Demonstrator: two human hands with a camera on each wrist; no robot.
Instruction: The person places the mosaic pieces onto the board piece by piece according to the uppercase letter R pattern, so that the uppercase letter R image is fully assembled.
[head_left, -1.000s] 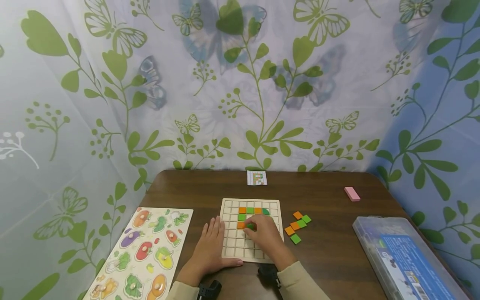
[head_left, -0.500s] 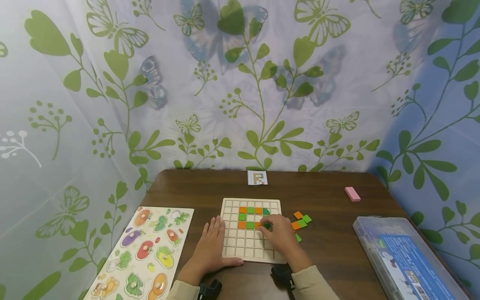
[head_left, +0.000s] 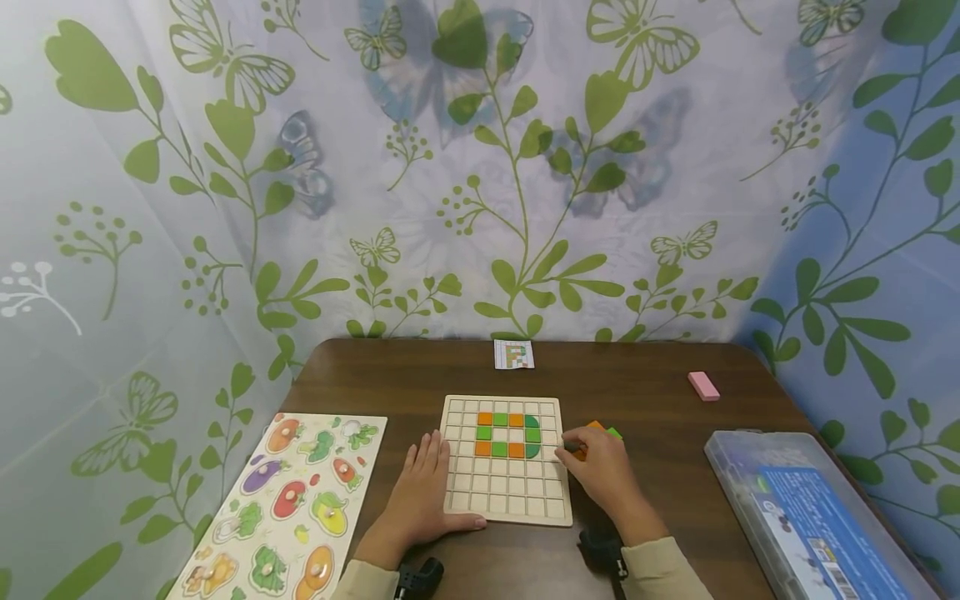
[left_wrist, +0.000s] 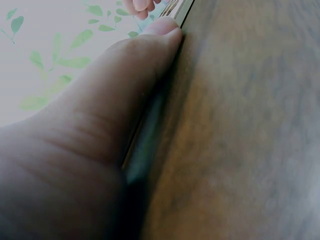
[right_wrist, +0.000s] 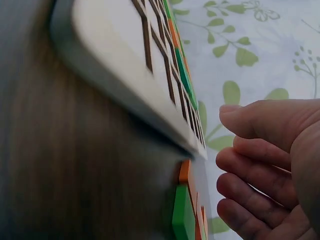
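Note:
A pale wooden grid board [head_left: 510, 496] lies on the table. On it, orange and green square tiles [head_left: 500, 450] and dark green rounded pieces [head_left: 532, 450] form a ring around bare cells. My left hand [head_left: 422, 487] rests flat at the board's left side, its thumb [left_wrist: 150, 45] along the near edge. Just past the board's right edge is my right hand [head_left: 603, 471], over loose tiles that it partly hides. The right wrist view shows its fingers loosely bent and apart, holding nothing, with a green tile [right_wrist: 183, 212] and an orange tile [right_wrist: 185, 172] close by.
A pattern card [head_left: 513, 355] lies behind the board. At left is a vegetable knob puzzle [head_left: 303, 454]; at right, a clear plastic box [head_left: 750, 492] with a blue label. A pink block [head_left: 703, 386] sits at the back right. A printed curtain [head_left: 480, 208] hangs behind the table.
My right hand has moved right, off the ring of tiles to the loose ones. The ring's lower row now shows another green, an orange and a dark green rounded piece. My left hand has stayed put.

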